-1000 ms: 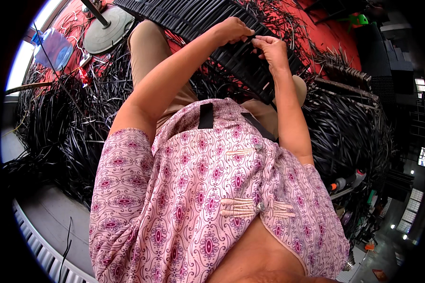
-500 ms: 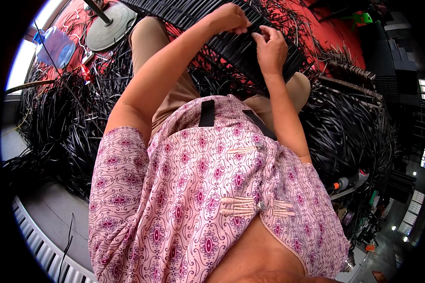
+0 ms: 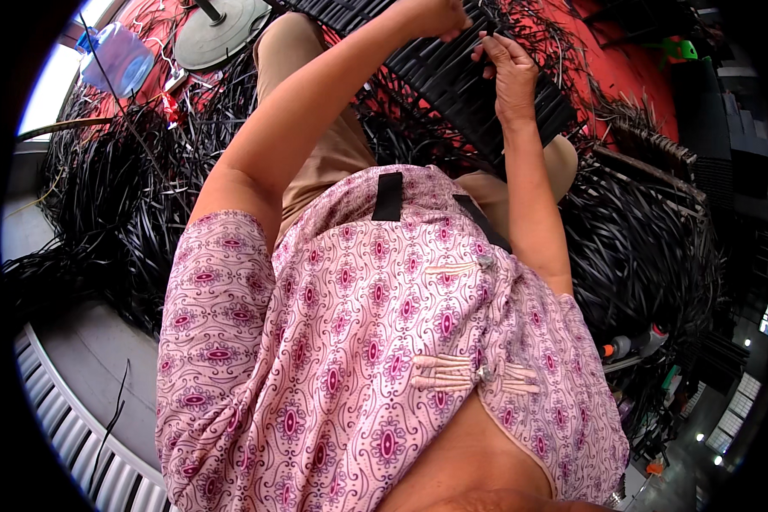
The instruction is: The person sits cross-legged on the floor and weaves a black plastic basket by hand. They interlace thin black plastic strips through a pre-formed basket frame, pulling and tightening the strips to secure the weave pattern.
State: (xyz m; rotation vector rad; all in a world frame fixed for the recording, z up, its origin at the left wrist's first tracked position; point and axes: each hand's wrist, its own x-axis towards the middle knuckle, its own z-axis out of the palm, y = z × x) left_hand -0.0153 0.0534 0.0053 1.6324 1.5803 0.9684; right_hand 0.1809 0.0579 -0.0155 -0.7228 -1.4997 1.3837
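A dark woven panel of flat black strips (image 3: 439,90) lies across my lap, between my knees. Above its far part, my left hand (image 3: 435,17) is closed with its fingers curled; the top of the picture cuts it off, and what it grips is hidden. My right hand (image 3: 514,81) is over the panel's right part, thumb and forefinger pinched together on what looks like the dark end of a black strip (image 3: 488,27). A small gap separates the two hands.
Loose black strips (image 3: 111,222) heap up at my left, with another pile (image 3: 644,239) at my right. Farther left are a clear blue water jug (image 3: 119,64) and a round grey base with a pole (image 3: 222,38). A power tool (image 3: 636,343) lies at the right. Red sheeting (image 3: 627,77) covers the floor.
The whole view has shifted, so the panel and both hands appear farther right. My right thumb and forefinger have come together. My left hand sits higher, partly out of the picture.
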